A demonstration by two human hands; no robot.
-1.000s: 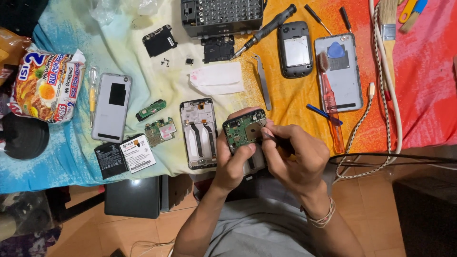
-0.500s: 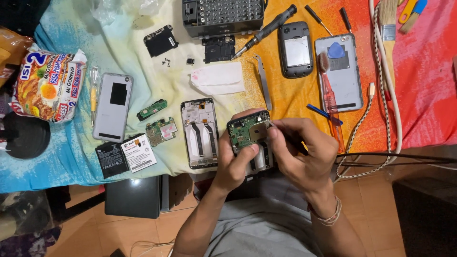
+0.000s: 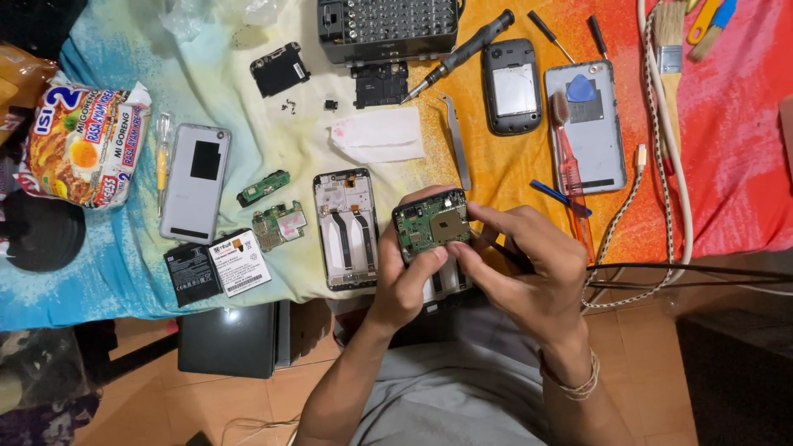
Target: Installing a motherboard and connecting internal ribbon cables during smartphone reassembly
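My left hand (image 3: 405,285) grips an opened phone (image 3: 431,227) from below, thumb on its lower edge, so the green circuit board faces up. My right hand (image 3: 529,268) is closed against the board's right side, fingertips touching it. A thin dark tool (image 3: 500,250) runs between its fingers. Both hands hover at the near edge of the cloth-covered table (image 3: 727,165), over my lap.
Left of the hands lie an empty phone frame (image 3: 345,227), two small green boards (image 3: 279,225), two batteries (image 3: 192,274) and a grey back cover (image 3: 195,182). Farther back are a bit case (image 3: 388,29), screwdriver (image 3: 462,54), tweezers (image 3: 456,153), two phones (image 3: 512,87), a toothbrush (image 3: 570,165) and a noodle packet (image 3: 78,144).
The phone and both hands have shifted slightly right and nearer. My right fingers have moved in onto the board's edge.
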